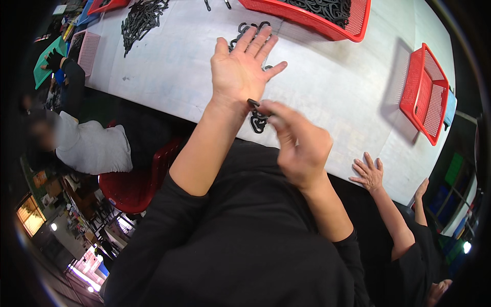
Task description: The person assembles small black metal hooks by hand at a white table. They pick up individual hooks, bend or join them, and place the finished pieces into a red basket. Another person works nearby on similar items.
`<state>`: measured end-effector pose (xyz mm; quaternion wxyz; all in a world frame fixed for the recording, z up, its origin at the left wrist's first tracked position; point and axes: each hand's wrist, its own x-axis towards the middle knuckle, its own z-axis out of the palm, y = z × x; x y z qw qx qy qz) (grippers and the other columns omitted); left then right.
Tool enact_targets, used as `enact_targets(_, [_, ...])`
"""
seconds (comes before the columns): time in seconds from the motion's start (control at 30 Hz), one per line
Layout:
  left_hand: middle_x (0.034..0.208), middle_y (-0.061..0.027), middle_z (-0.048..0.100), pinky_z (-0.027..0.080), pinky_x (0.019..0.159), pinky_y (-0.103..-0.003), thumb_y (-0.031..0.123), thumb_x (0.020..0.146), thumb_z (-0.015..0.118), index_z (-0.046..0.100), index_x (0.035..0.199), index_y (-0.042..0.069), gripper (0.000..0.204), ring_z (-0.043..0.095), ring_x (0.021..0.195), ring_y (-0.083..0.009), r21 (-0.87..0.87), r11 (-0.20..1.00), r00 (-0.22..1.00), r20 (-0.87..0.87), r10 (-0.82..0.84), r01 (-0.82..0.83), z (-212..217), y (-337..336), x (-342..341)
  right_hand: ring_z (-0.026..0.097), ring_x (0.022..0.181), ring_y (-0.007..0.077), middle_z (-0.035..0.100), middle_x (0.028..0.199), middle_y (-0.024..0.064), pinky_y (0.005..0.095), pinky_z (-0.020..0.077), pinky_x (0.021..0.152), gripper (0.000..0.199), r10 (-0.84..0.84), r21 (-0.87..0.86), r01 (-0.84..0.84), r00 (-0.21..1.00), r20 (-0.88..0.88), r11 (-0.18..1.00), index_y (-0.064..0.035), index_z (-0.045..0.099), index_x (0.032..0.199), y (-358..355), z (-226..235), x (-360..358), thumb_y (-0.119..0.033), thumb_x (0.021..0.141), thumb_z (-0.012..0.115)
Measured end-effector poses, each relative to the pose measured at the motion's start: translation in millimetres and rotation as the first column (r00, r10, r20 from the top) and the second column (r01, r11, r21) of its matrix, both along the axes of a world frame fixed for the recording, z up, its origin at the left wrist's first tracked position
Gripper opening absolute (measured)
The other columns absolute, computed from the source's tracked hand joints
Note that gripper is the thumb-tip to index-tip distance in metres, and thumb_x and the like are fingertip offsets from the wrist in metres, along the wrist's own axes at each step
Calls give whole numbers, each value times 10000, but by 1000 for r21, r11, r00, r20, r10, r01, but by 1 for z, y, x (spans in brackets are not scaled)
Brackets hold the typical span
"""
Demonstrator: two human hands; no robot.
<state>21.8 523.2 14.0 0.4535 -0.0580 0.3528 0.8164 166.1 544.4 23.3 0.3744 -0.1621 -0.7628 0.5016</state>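
Observation:
My left hand [240, 71] is held palm up over the white table, its fingers spread and nothing in them. Behind its fingertips, partly covered, lie several black looped clips [263, 24] that look like carabiners. Close to my left wrist, my right hand [302, 140] is closed in a pinch and slightly blurred. From its fingertips sticks the end of a small black clip [252, 103]; the rest is hidden by the fingers. Just under that lies a small cluster of black clips [259, 123] near the table's front edge.
A red basket [353, 31] of black clips stands at the far side, and another red basket [425, 94] at the right. Left lies a pile of black clips [140, 23]. A co-worker's hand [368, 173] rests on the right table edge; another person [92, 146] sits left.

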Motion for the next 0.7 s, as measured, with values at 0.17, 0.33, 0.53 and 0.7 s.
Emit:
enact_targets(0.17, [1341, -162, 390, 251, 1036, -544, 443, 943, 67, 292, 1330, -5, 633, 321, 1280, -299, -25, 994, 993, -46, -106, 105, 6, -8, 12, 649, 843, 194, 659, 907, 123, 308, 531, 740, 272, 72, -909, -61, 997, -35, 413, 48, 579, 1019, 16, -3, -1, -177, 942, 447])
enact_targets(0.33, [1339, -189, 386, 352, 1003, -416, 385, 962, 158, 263, 1359, -17, 575, 333, 1275, -294, -25, 976, 973, -72, -218, 217, 10, -22, 30, 648, 866, 229, 641, 951, 158, 314, 538, 751, 285, 7, -976, -115, 993, -116, 182, 57, 555, 1048, 25, -12, -7, -179, 946, 433])
enact_targets(0.53, [1169, -169, 525, 439, 886, -293, 257, 977, 288, 421, 1242, -39, 419, 519, 1056, -211, -267, 953, 828, -496, -264, 144, -3, -29, 45, 647, 851, 212, 628, 989, 131, 297, 533, 754, 292, -15, -976, -81, 996, -86, 203, 39, 552, 1071, 15, -18, -23, -200, 945, 441])
enact_targets(0.7, [1005, -166, 588, 490, 829, -324, 300, 980, 284, 491, 1125, -61, 441, 594, 943, -249, -359, 934, 913, -381, -144, -2, -25, -21, 47, 644, 864, 200, 624, 1002, 124, 282, 530, 746, 289, 3, -959, 28, 1000, 30, 282, 41, 564, 1059, 10, -31, -32, -196, 947, 443])
